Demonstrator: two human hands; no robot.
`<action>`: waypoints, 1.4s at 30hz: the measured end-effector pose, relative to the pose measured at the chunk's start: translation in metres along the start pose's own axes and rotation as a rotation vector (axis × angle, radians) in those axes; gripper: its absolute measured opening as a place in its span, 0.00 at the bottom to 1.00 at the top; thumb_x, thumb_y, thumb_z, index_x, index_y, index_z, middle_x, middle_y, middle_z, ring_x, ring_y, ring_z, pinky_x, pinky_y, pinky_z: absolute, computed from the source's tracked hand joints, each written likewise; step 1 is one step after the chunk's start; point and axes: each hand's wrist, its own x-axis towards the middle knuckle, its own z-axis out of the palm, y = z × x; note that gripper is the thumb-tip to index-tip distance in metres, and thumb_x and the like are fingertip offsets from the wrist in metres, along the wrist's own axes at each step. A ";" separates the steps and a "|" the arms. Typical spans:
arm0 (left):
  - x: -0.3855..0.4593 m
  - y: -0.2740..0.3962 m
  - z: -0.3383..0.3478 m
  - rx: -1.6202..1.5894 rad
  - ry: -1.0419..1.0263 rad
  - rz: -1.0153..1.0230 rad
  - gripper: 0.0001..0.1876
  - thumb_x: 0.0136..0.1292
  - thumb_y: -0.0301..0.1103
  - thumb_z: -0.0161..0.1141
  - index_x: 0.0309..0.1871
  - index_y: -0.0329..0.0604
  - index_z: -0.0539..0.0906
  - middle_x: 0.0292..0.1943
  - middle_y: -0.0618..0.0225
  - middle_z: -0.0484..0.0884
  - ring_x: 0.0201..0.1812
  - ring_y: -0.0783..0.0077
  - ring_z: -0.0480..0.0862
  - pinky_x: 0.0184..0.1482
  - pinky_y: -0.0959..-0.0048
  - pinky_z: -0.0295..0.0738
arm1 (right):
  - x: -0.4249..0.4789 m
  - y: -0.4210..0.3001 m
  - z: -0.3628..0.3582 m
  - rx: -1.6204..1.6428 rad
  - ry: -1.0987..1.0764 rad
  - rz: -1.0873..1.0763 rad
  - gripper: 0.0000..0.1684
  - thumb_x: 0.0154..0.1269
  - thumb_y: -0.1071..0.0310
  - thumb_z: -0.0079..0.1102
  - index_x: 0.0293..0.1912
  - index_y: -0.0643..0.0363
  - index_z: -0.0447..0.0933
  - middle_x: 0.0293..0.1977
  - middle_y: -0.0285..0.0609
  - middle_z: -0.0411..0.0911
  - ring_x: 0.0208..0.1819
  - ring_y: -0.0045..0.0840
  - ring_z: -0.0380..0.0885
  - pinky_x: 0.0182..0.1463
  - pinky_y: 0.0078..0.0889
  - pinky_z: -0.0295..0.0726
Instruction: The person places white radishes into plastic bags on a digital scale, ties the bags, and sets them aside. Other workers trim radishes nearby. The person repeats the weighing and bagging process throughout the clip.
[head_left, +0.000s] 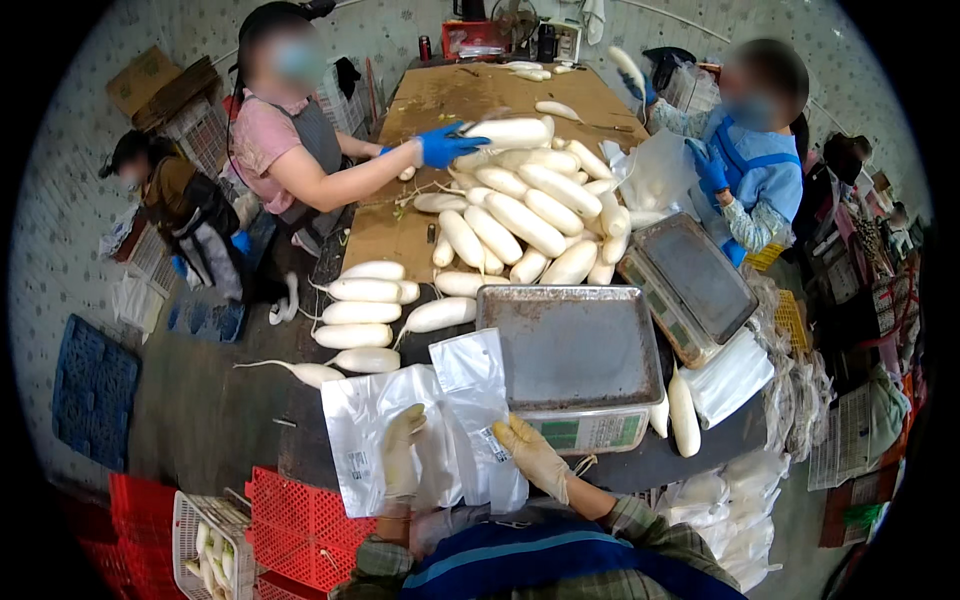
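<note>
My right hand (531, 456), in a pale glove with yellowed fingertips, pinches the edge of a clear plastic bag (471, 375) that bears a printed label. To its left, my left hand (402, 450) is upright against another labelled plastic bag (356, 427); whether its fingers grip the film cannot be made out. Both bags lie over the near table edge. Just beyond my right hand stands a weighing scale with a worn metal tray (570, 345). White radishes (358, 313) lie in a column beyond the bags.
A large radish pile (525, 210) covers the table's middle. A second scale (697, 270) and a stack of plastic bags (727, 379) stand right. Co-workers flank the table; one blue-gloved hand (446, 145) touches a radish. Red crates (300, 525) sit low at left.
</note>
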 end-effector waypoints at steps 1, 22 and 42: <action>0.003 -0.024 0.004 0.253 -0.023 0.198 0.26 0.75 0.46 0.48 0.60 0.29 0.77 0.57 0.53 0.81 0.55 0.59 0.80 0.59 0.62 0.73 | 0.008 0.004 -0.004 -0.048 -0.014 -0.022 0.25 0.80 0.58 0.51 0.67 0.64 0.70 0.57 0.37 0.77 0.57 0.17 0.71 0.64 0.20 0.69; 0.053 0.059 0.060 -0.181 -0.408 0.009 0.19 0.69 0.44 0.63 0.48 0.34 0.84 0.43 0.62 0.82 0.43 0.71 0.79 0.44 0.72 0.72 | 0.019 -0.175 -0.046 0.492 -0.046 -0.124 0.30 0.77 0.51 0.53 0.64 0.66 0.70 0.51 0.44 0.81 0.49 0.26 0.82 0.53 0.32 0.84; 0.051 0.028 0.059 -0.113 -0.290 -0.312 0.18 0.75 0.44 0.55 0.49 0.37 0.86 0.22 0.65 0.83 0.20 0.77 0.81 0.22 0.80 0.72 | 0.033 -0.166 -0.035 -0.318 -0.023 -0.359 0.25 0.77 0.59 0.55 0.66 0.62 0.72 0.58 0.41 0.79 0.57 0.25 0.77 0.61 0.27 0.75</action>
